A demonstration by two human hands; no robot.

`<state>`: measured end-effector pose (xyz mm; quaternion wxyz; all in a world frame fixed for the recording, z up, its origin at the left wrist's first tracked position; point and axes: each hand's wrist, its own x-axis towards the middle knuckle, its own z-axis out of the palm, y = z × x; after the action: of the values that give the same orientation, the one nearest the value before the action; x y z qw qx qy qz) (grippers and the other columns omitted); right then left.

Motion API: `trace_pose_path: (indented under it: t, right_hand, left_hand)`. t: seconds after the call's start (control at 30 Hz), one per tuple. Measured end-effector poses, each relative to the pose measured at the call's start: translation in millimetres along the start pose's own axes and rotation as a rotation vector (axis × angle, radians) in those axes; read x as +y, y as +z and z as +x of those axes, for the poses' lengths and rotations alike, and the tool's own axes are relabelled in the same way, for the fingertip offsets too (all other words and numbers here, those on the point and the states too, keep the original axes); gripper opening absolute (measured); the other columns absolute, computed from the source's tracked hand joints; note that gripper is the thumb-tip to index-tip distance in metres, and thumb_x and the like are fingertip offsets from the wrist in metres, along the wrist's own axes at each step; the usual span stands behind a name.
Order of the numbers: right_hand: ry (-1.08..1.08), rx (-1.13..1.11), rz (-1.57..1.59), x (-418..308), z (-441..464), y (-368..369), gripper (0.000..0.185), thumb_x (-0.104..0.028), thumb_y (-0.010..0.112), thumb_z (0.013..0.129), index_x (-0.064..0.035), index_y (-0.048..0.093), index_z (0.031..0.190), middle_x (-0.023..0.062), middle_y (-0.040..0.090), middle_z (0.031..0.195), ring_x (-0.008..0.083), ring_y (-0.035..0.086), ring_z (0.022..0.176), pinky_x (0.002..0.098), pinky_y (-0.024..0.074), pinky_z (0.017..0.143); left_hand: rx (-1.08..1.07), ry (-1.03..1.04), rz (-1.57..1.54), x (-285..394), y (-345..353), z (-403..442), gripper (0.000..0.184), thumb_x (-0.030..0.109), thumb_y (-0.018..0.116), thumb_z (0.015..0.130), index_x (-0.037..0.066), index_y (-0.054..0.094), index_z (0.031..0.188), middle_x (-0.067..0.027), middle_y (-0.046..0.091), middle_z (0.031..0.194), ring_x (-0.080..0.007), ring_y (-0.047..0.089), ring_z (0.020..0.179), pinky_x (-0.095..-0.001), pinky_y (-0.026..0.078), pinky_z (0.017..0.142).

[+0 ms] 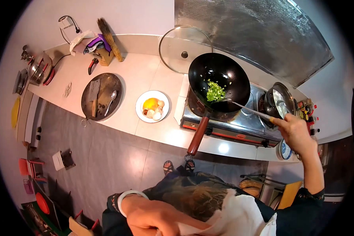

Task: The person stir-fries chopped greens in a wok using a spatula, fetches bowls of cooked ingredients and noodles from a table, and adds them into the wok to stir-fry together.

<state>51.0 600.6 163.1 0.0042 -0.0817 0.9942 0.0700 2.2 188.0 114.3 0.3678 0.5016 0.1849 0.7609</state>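
My right hand [297,131] is closed around the wooden end of a long metal spatula [249,109]. The spatula's far end rests in a black wok [240,74], beside a small heap of chopped greens [215,91]; its exact shape there is hard to make out. The wok sits on the left burner of a gas stove [244,135], its brown handle pointing toward me. Low in the view, my left hand [157,216] wears a white bangle and grips a pale cloth [240,214] close to my body; its fingertips are partly hidden.
Left of the stove is a white plate [139,112] holding something yellow and several eggshell-like pieces. A cleaver [93,92] and spoon [113,96] lie on a round chopping board [106,108]. A glass lid [173,51] leans behind the wok. Another pan [291,98] occupies the right burner, near bottles [308,112].
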Motion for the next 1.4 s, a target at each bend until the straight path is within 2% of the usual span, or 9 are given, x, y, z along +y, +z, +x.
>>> trace_pose_path:
  t: [0.17,0.37,0.6,0.93,1.13,1.2,1.23,1.33,1.4]
  right_hand:
    - [0.007,0.149,-0.041,0.3,30.6,47.5,0.03,-0.006,0.066,0.086,-0.0139,0.07,0.115,0.0097,0.052,0.075,0.027,0.058,0.064,0.0392,0.0485,0.055]
    - [-0.004,0.248,-0.104,4.9,65.7,71.5,0.034,-0.006,0.066,0.085,-0.0149,0.067,0.118,0.01,0.052,0.078,0.0288,0.059,0.066,0.0407,0.0482,0.056]
    - [-0.04,0.192,-0.166,15.5,49.4,78.5,0.037,-0.004,0.065,0.083,-0.0166,0.068,0.118,0.0096,0.051,0.077,0.029,0.059,0.066,0.0412,0.0489,0.056]
    - [0.043,0.046,-0.253,11.3,-8.9,-12.2,0.037,0.001,0.064,0.077,-0.0115,0.072,0.111,0.0095,0.05,0.076,0.0288,0.058,0.071,0.0398,0.0497,0.06]
    - [-0.058,0.076,-0.275,15.2,7.7,28.2,0.039,-0.003,0.062,0.077,-0.0145,0.07,0.113,0.0057,0.051,0.076,0.0228,0.061,0.071,0.0359,0.0507,0.059]
    - [-0.035,0.137,-0.245,14.6,23.1,46.4,0.035,-0.005,0.063,0.081,-0.0135,0.07,0.114,0.0072,0.051,0.074,0.024,0.061,0.069,0.0359,0.0511,0.06]
    - [0.003,0.139,-0.178,14.9,26.9,51.5,0.033,-0.006,0.063,0.083,-0.0125,0.07,0.114,0.0086,0.053,0.076,0.0259,0.062,0.07,0.037,0.0514,0.061]
    - [0.111,0.144,0.015,22.2,28.3,60.9,0.028,-0.009,0.063,0.087,-0.0099,0.069,0.115,0.013,0.06,0.082,0.0316,0.064,0.075,0.0403,0.0524,0.066]
    - [0.17,0.153,0.125,35.8,23.2,60.3,0.027,-0.012,0.064,0.089,-0.0083,0.068,0.115,0.0164,0.066,0.089,0.0356,0.065,0.08,0.0427,0.053,0.071]
  left_hand:
    - [-0.059,-0.007,-0.207,-2.8,0.6,-0.9,0.019,0.016,0.063,0.093,0.0,0.064,0.083,-0.0349,0.059,0.105,-0.0455,0.062,0.089,-0.0504,0.051,0.077]
    - [0.057,0.015,-0.202,-14.4,3.0,-0.8,0.021,0.018,0.059,0.095,0.001,0.062,0.083,-0.0318,0.061,0.104,-0.045,0.063,0.089,-0.0499,0.051,0.079]
    - [-0.239,0.139,-0.299,-15.8,9.8,-3.7,0.024,0.019,0.055,0.096,0.001,0.061,0.082,-0.0283,0.063,0.103,-0.0443,0.064,0.089,-0.0493,0.051,0.081]
    - [-0.401,0.103,-0.307,-19.2,-5.3,-4.9,0.029,0.021,0.048,0.099,0.001,0.059,0.081,-0.0232,0.065,0.101,-0.0434,0.065,0.089,-0.0484,0.051,0.085]
    - [-0.626,0.249,-0.395,-49.4,-7.1,15.4,0.032,0.022,0.044,0.101,0.001,0.058,0.081,-0.0201,0.066,0.099,-0.0428,0.066,0.089,-0.0479,0.05,0.087]
    - [-0.281,-0.127,-0.052,-3.7,-5.2,-4.5,0.035,0.025,0.044,0.101,0.002,0.057,0.078,-0.0189,0.067,0.099,-0.041,0.066,0.091,-0.0484,0.05,0.089]
    - [-0.218,-0.213,0.044,-4.7,-9.3,-22.5,0.034,0.033,0.051,0.099,0.002,0.064,0.097,-0.0247,0.064,0.121,-0.0472,0.065,0.098,-0.0519,0.047,0.094]
    - [0.2,-0.038,0.159,-15.9,-13.8,-40.6,0.048,0.026,0.066,0.093,-0.002,0.049,0.127,-0.0351,0.059,0.122,-0.0451,0.063,0.107,-0.0518,0.052,0.085]
    - [0.531,-0.175,0.206,-14.6,-8.5,-57.0,0.062,0.035,0.067,0.093,-0.002,0.042,0.135,-0.0331,0.058,0.125,-0.0407,0.063,0.11,-0.0503,0.052,0.085]
